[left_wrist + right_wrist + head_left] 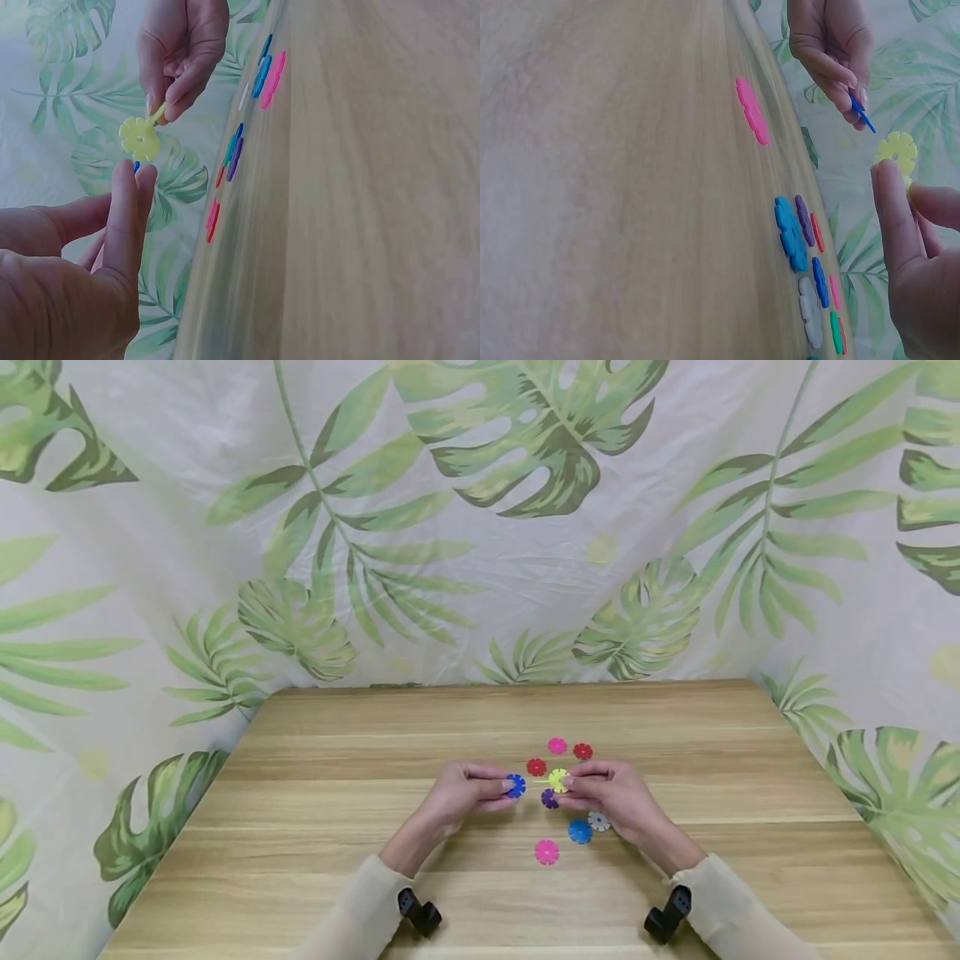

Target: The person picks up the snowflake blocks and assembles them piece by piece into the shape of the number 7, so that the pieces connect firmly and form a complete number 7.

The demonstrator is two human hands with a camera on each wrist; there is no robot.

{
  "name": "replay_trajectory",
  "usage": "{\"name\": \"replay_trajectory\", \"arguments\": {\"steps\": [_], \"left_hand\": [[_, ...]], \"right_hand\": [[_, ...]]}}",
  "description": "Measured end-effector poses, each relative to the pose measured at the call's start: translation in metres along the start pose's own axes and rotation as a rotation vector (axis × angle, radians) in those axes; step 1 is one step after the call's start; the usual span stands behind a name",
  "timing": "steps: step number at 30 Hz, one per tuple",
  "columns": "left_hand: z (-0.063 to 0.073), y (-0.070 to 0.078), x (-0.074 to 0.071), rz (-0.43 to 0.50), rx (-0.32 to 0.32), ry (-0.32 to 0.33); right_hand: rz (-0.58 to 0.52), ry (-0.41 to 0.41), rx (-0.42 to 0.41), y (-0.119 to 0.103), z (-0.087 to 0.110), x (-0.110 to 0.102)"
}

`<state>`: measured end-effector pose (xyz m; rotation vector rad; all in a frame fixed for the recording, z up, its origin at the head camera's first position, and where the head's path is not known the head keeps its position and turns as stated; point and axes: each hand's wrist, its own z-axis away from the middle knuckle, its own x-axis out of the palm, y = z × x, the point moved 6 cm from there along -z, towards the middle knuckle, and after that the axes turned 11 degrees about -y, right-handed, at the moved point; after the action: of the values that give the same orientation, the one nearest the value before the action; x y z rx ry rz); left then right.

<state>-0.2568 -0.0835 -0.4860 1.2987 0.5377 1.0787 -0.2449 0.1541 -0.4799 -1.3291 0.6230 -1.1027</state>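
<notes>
Fingers and thumb of the left hand [463, 792] are pinched tight on a small round blue plastic disc with notches [516, 786]. Across from it, the right hand [618, 793] pinches a round yellow plastic disc with notches [558, 779]. A second yellow plastic disc [135, 133] sticks out from that one, turned sideways to it, toward the left hand. Both hands are up off the brown wood-look table [337, 843], and a little gap shows between the blue and the yellow.

More notched plastic discs lie on the table. Past the right hand's fingertips are a pink disc [557, 746] and two red discs [536, 767]. A purple disc [550, 798] lies under those fingertips, partly hidden. Closer to the person than the right hand are a light blue disc [580, 832] and a white disc [598, 821]. Another pink disc [547, 852] lies between the wrists. The right wrist view also shows a dark blue disc [820, 282] and a green disc [835, 332] near the right hand.
</notes>
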Motion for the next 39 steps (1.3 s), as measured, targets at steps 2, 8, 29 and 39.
{"name": "replay_trajectory", "arguments": {"steps": [2,8,29,39], "left_hand": [[0.0,0.0,0.002,0.005,0.007,0.0],[-0.002,0.0,0.007,0.002,0.016,0.002],[-0.002,-0.003,0.015,0.001,0.011,0.087],[-0.002,-0.007,0.017,0.015,0.005,0.094]], "right_hand": [[0.004,-0.003,0.005,0.001,0.0,0.0],[0.013,-0.01,0.006,0.003,-0.002,0.001],[-0.01,0.014,0.012,0.007,-0.007,0.01],[-0.014,0.047,0.024,0.008,-0.007,0.011]]}}
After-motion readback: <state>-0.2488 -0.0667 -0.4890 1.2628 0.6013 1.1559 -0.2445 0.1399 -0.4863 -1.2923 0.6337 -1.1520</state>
